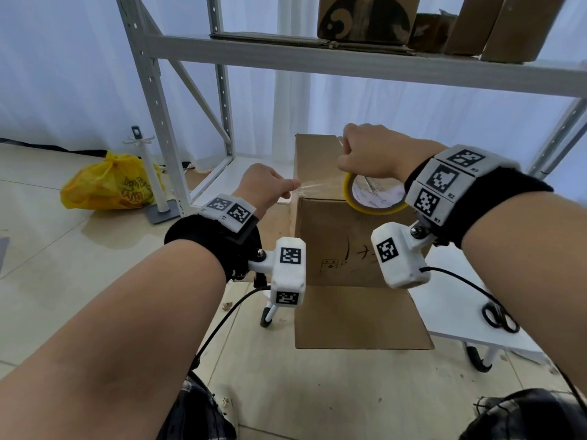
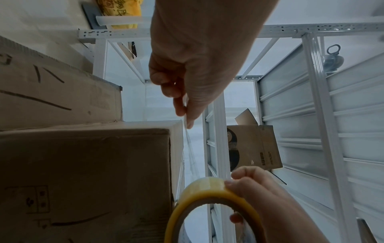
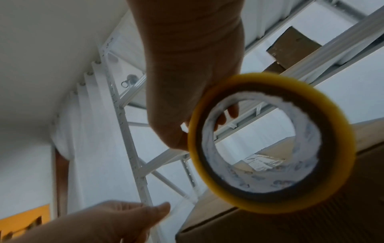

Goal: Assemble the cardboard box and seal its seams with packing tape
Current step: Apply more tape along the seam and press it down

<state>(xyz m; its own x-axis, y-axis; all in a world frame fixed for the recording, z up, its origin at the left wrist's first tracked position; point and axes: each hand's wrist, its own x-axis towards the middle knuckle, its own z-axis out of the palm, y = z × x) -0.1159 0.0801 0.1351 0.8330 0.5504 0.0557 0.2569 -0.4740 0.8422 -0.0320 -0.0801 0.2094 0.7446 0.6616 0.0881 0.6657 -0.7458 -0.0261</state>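
Above the cardboard box [image 1: 330,239], your left hand [image 1: 263,185] pinches the free end of the clear tape strip [image 1: 317,185] between thumb and forefinger, just off the box's left edge. Your right hand [image 1: 368,154] curls its fingers [image 2: 243,182] around the yellow tape roll [image 1: 374,198] over the top. Scissors [image 1: 500,317] lie on the white table [image 1: 451,322].

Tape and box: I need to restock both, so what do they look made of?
Tape: glossy clear plastic film, yellowish on the roll, on a white printed core, probably paper. Box: matte brown corrugated cardboard; fluting shows along a cut edge.
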